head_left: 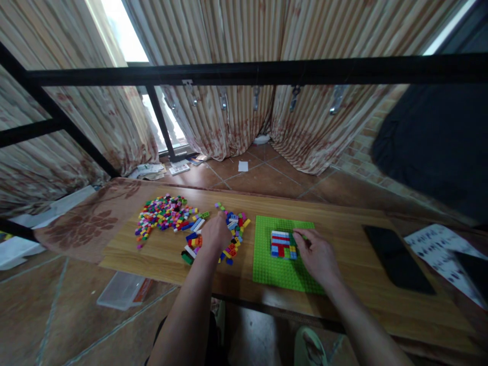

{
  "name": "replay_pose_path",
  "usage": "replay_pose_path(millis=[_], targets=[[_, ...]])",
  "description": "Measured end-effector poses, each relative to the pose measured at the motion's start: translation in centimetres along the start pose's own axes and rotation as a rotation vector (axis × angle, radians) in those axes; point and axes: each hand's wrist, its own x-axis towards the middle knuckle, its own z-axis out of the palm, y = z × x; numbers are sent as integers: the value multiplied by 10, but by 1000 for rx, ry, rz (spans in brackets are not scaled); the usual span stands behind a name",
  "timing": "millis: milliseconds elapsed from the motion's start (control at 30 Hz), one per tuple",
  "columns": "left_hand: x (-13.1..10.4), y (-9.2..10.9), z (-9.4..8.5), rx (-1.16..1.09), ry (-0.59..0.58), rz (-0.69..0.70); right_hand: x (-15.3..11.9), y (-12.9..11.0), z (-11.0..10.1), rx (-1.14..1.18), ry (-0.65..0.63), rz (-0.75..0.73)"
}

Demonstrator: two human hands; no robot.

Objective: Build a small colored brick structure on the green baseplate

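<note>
My left hand (216, 235) reaches down into a loose cluster of toy building bricks (238, 235). Its fingertips are mostly hidden behind the back of the hand, so what they touch cannot be made out. On the green studded baseplate (265, 272) sits a small block of bricks (280, 245) in white, red, blue, yellow and green. At the upper right corner of this block, my right hand (316, 254) has its thumb and fingers pinched together on a dark green brick. The palm hovers over the baseplate's right side.
A larger heap of small mixed bricks (163, 216) spreads over the left of the wooden table (343, 223). A black phone-like slab (398, 259) lies at the right, beside a printed sheet (438, 249). A black metal bar (244, 73) crosses above. On the floor rests a clear plastic box (121, 290).
</note>
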Motion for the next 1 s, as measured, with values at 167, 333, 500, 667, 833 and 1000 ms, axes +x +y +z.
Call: replay_pose_path(millis=[167, 333, 500, 667, 833, 1000], targets=[[5, -10, 0, -103, -5, -11, 0, -1, -1, -8, 20, -5], [12, -29, 2, -540, -60, 62, 0, -4, -3, 4, 41, -15], [6, -25, -10, -1022, -293, 212, 0, -12, -4, 84, 64, -27], [-4, -8, -19, -1095, -435, 241, -3, -23, -2, 158, 19, -86], [-3, -1, -7, -1074, -481, 191, -4, -25, -3, 175, 22, -108], [0, -1, 2, -1061, -500, 245, -1, -20, -8, 185, 116, -72]])
